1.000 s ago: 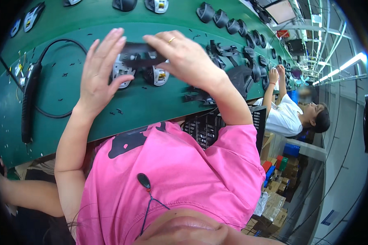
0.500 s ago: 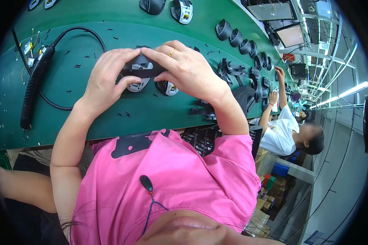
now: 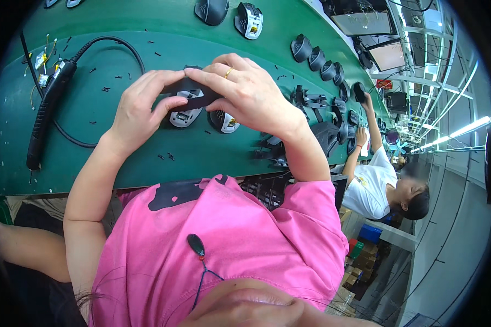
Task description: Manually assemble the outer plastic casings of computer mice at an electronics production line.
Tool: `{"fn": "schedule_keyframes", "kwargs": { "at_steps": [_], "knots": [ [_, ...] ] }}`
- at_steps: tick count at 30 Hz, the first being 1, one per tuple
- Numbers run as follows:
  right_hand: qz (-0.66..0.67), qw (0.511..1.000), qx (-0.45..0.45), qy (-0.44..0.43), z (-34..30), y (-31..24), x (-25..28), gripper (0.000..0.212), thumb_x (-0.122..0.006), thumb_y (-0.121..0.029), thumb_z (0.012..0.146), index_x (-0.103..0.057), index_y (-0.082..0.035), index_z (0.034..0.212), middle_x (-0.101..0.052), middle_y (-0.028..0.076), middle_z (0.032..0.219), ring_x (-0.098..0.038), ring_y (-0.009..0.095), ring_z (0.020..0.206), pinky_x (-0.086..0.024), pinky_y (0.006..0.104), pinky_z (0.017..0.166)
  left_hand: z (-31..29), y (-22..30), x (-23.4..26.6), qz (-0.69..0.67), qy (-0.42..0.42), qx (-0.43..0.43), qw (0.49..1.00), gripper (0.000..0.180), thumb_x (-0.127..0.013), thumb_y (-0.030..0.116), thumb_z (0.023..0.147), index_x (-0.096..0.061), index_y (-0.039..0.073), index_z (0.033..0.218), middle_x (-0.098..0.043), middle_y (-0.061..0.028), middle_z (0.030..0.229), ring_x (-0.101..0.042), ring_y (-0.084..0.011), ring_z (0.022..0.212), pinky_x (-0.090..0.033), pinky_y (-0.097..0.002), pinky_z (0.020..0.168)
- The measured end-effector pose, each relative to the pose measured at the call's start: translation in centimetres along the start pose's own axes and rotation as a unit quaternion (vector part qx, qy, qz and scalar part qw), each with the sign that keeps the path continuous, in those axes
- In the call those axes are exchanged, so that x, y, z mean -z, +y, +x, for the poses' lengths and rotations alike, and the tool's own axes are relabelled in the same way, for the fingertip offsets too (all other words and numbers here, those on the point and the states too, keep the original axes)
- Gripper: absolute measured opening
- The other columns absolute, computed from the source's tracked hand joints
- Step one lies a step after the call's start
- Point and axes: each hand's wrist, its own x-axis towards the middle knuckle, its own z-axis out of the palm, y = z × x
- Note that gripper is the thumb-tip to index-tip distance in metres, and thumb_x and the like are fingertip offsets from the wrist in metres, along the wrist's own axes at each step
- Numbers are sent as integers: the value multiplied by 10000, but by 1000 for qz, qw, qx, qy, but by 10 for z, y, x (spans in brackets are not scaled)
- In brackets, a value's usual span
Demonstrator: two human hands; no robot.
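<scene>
Over the green surface (image 3: 125,169) — one black curved piece (image 3: 204,101), pinched at opposite ends by the fingers of left hand (image 3: 142,103) and right hand (image 3: 251,95). Step, seemingly: two-handed handling — next move probably calls for even, matched pressure.

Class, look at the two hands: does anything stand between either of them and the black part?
Nothing visible does. The left hand and the right hand hold the black part directly, one at each end.

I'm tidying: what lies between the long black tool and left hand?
In the head view: small black scraps and a looping black cable on the green tabletop.
</scene>
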Motion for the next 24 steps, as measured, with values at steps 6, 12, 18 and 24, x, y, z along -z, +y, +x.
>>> {"fn": "schedule_keyframes", "kwargs": {
  "at_steps": [6, 12, 18, 24],
  "knots": [
    [22, 999, 27, 10, 0, -1, -3, 574, -785, -125, 685, -615, -84, 1232, -660, 56, 1012, -596, 269, 1033, -497, 383, 874, -5, -1, 3, -84, 17, 113, 990, 122, -605, 29, 923, -653, 4, 1032, -692, -115, 887, -681, -243, 815, -531, -343, 738],
    [-50, 983, -119, 129, 4, 41, 2, 650, -785, -250, 752, -511, -68, 1312, -672, 127, 1002, -638, 333, 947, -522, 408, 799, 8, -12, 15, 8, 183, 64, 981, 263, -557, -1, 940, -579, 30, 1200, -629, -118, 1188, -611, -222, 1083, -475, -334, 930],
    [-154, 897, -388, 147, -4, 171, -34, 597, -694, -485, 841, -611, -32, 1222, -698, 202, 994, -678, 365, 920, -533, 433, 818, 12, -10, 14, 88, 172, 2, 981, 305, -559, 6, 935, -542, 14, 1240, -570, -145, 1286, -545, -295, 1193, -420, -383, 1013],
    [-171, 872, -455, 64, 19, 196, -57, 537, -670, -511, 846, -645, -38, 1099, -700, 203, 989, -680, 372, 928, -539, 455, 806, 6, -10, 18, 70, 154, 31, 985, 318, -540, 26, 954, -532, 29, 1272, -545, -132, 1345, -502, -273, 1262, -363, -376, 1075]
  ]
}}
